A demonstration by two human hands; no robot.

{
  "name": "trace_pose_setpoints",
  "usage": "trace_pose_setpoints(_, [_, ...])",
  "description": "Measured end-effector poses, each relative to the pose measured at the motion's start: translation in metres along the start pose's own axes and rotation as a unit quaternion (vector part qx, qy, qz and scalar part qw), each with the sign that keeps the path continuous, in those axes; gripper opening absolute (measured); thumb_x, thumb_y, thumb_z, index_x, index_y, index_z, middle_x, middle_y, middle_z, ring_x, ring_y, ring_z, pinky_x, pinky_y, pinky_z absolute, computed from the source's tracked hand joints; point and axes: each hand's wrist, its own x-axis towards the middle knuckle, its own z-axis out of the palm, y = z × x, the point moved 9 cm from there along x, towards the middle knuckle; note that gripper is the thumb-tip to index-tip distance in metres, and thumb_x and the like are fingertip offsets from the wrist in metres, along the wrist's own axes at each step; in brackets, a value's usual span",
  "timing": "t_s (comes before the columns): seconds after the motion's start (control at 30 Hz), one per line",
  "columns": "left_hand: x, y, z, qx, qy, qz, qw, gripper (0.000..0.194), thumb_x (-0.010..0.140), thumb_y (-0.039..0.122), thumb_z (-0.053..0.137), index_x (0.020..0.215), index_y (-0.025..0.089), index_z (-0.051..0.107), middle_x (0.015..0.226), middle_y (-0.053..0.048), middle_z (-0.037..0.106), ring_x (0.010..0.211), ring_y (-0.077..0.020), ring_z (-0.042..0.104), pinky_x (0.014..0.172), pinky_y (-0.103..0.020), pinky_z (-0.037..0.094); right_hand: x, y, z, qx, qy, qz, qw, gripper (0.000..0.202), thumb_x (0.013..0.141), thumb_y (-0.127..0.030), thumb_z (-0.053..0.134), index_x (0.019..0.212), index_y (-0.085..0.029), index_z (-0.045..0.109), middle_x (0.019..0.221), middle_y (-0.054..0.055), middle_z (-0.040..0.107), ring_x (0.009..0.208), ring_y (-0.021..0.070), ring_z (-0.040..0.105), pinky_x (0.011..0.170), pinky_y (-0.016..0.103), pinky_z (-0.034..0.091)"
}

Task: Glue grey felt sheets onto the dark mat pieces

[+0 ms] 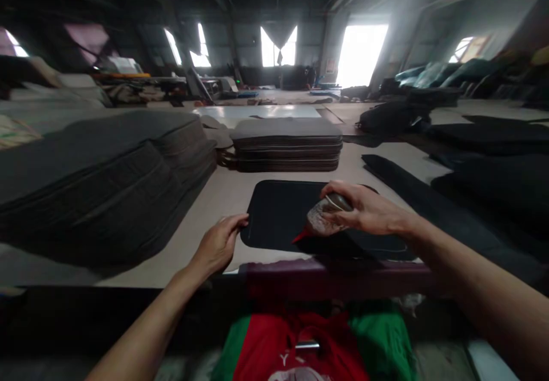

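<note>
Your right hand [366, 210] grips a red-tipped bottle [319, 218] tilted over the black panel [277, 212] on the tabletop [227, 192]; your left hand [218, 242] pinches the panel's left edge. Faint pale lines [393, 250] mark part of its border; the middle looks bare.

Left of the left hand [218, 245], a bulky pile of dark grey sheets [98, 181] sits on the pale surface [229, 189]. Beyond both hands stands a neat stack of rounded panels [288, 146]. Right of the right hand [364, 208] lies dark material [429, 198]; farther beyond it, a black bundle [392, 119] and a bright opening [362, 55].
</note>
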Motion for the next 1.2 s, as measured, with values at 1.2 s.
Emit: trace_pose_setpoints(1.2, [-0.007,0.013,-0.001,0.033,0.009,0.009,0.999,0.043,0.091,0.005,0.038,0.128,0.019,0.055,0.11,-0.008,0.065,0.103,-0.0206,0.061,0.094,-0.039,0.051,0.157,0.044,0.023,-0.033,0.174,0.032,0.984,0.027,0.079,-0.038,0.062,0.1,-0.022,0.058,0.099,0.005,0.06,0.084,0.0208,0.055,0.071,0.031,0.04])
